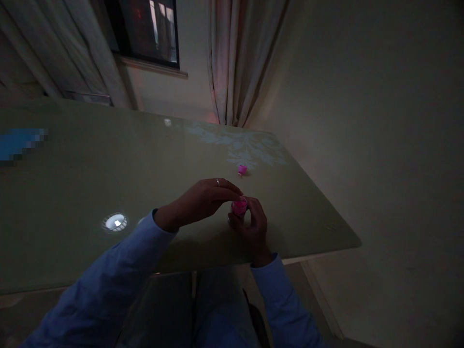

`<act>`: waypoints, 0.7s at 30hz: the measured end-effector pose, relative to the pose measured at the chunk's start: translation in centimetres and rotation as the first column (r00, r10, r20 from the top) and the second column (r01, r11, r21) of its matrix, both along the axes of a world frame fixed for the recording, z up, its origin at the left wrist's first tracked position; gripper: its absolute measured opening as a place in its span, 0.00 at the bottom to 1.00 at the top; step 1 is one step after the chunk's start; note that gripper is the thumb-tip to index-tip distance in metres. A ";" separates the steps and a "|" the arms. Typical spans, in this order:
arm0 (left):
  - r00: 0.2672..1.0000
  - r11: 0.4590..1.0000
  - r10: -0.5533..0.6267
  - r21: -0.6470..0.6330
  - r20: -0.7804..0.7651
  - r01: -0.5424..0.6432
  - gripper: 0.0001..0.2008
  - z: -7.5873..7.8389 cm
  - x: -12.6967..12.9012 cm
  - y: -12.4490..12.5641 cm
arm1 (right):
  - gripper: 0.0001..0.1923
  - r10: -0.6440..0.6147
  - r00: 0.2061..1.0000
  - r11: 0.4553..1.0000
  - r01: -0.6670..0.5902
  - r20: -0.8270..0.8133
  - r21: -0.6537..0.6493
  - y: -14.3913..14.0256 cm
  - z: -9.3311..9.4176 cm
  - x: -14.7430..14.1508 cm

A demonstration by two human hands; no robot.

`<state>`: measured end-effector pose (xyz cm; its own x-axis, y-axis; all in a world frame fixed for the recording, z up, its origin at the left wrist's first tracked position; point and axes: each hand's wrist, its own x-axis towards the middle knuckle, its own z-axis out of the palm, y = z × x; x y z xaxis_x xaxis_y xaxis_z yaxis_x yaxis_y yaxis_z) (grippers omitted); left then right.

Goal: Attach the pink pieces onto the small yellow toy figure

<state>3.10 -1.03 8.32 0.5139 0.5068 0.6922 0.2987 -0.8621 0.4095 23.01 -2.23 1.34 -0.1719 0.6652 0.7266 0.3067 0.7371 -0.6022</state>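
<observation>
My right hand [253,222] is closed around a small round jar [239,210] with pink stuff in its mouth, near the front edge of the table. From the left, my left hand [212,195] reaches across, a ring on one finger. Its fingertips come together at the jar's far rim, touching the top. Whatever is between those fingertips is too dark and small to make out. Just beyond the jar, a small bright pink piece [242,169] lies on the table, apart from both hands.
The glossy table [174,159] has a pale leaf pattern [250,145] near its far right corner. A blurred blue thing [20,142] lies at the far left. Curtains [232,58] and a window [152,29] stand behind; a bare wall [380,145] is on the right.
</observation>
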 end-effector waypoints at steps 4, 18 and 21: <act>0.999 0.999 -0.024 0.035 0.030 0.023 0.11 -0.2 0.2 0.0 | 0.14 0.009 1.000 1.000 -0.009 0.001 0.007 0.1 -0.1 0.1; 0.993 0.998 0.018 0.067 -0.119 -0.010 0.15 -0.3 -0.3 -0.6 | 0.14 0.010 1.000 1.000 -0.010 -0.015 -0.014 -0.2 0.0 0.1; 0.985 0.997 0.042 0.074 -0.165 -0.030 0.15 -0.7 -0.2 -0.5 | 0.16 0.006 1.000 1.000 -0.006 -0.016 -0.014 -0.2 -0.1 0.1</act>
<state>2.92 -1.50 7.65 0.6071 0.4796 0.6335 0.3890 -0.8746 0.2894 23.07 -2.41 1.28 -0.1649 0.6744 0.7197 0.2926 0.7303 -0.6173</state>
